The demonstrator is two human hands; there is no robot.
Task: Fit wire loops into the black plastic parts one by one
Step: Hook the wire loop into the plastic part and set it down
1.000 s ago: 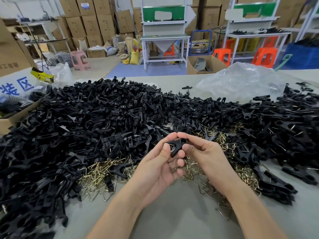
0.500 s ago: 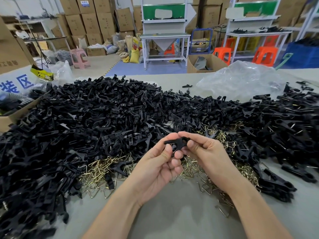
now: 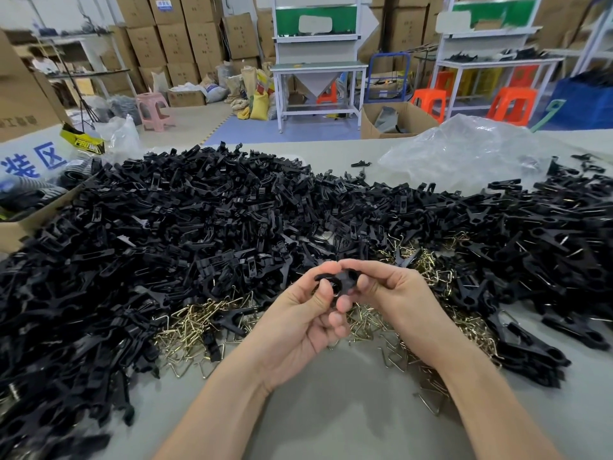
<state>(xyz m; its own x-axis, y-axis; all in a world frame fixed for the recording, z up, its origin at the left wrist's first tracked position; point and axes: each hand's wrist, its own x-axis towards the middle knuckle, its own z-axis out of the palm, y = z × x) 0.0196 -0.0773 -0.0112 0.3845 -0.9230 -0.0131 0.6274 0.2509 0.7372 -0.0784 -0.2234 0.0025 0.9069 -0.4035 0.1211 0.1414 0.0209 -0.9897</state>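
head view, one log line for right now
left hand grips black plastic part | right hand pinches it | wire loops heaped beneath

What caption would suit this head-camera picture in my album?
One black plastic part pinched between the left hand and right hand, above wire loops, beside a pile of black parts.

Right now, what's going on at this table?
A person pinches one black plastic part between the fingertips of the left hand and right hand, above the table. A pile of wire loops lies just beyond the hands, with a big heap of black parts behind it. Whether a loop is already seated in the held part cannot be told.
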